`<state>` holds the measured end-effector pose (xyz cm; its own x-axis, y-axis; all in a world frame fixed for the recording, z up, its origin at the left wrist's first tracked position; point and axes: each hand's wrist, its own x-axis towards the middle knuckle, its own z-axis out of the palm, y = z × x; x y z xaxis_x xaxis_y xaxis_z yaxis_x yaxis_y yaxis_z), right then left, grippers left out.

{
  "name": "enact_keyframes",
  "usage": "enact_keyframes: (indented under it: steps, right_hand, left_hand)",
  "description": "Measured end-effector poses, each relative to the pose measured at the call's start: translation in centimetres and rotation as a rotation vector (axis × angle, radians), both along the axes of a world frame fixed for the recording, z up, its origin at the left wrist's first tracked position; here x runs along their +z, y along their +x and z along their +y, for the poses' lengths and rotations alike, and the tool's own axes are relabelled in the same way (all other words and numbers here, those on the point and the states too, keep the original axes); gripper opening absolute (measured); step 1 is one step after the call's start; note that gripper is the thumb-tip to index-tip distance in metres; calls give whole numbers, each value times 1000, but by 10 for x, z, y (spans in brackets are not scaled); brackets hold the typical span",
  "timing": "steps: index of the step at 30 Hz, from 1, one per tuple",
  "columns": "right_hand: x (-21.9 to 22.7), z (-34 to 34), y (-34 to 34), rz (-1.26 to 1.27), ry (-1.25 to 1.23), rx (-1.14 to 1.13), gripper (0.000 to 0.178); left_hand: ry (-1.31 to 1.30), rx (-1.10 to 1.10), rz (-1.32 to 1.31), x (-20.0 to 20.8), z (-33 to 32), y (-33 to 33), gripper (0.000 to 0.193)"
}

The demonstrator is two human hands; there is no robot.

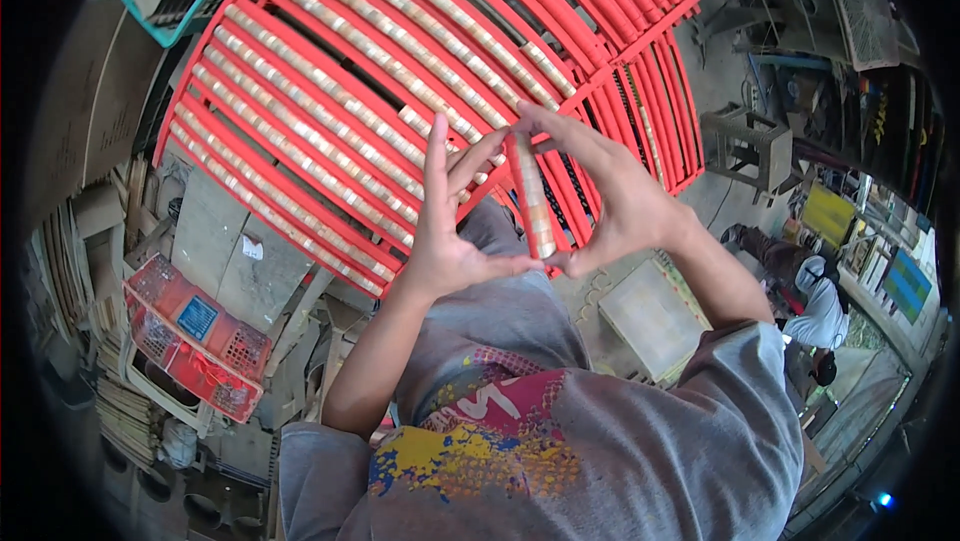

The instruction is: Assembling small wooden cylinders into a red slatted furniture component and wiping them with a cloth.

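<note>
A short column of small cream and brown discs (531, 196) stands between my two hands, just past the near edge of the red rack (640, 49). My left hand (440, 246) touches its lower end with the thumb and its upper end with a finger, while another finger points up. From the other side, my right hand (632, 196) presses the same column at both ends with thumb and fingertips. Long rows of similar discs (335, 91) lie in the rack's channels on the left and middle. The channels at the far right hold few or none.
A red perforated basket (150, 326) with a blue item sits at lower left, near stacked wood strips. Right of the rack is a grey plastic stool (752, 146); a pale flat box (652, 316) lies near my right elbow. Another person (818, 311) is at far right.
</note>
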<state>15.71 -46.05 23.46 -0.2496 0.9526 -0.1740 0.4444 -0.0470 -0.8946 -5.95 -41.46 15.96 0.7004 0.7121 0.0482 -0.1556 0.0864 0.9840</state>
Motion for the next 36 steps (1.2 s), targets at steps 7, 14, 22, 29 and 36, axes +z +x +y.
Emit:
enact_keyframes:
  steps: [7, 14, 22, 29, 36]
  right_hand:
    - [-84, 60, 70, -165, 178, 45, 114]
    - [-172, 166, 111, -499, 290, 414, 117]
    - [-196, 191, 109, -625, 325, 634, 126]
    - [-194, 187, 115, -592, 302, 638, 126]
    - [-195, 188, 118, -579, 283, 658, 126]
  left_hand:
    - [-46, 64, 218, -43, 17, 28, 136]
    - [-102, 150, 373, -68, 22, -6, 85]
    - [-112, 231, 422, -79, 30, -4, 63]
    - [267, 196, 533, -84, 81, 31, 39]
    - [755, 197, 716, -109, 141, 92, 33]
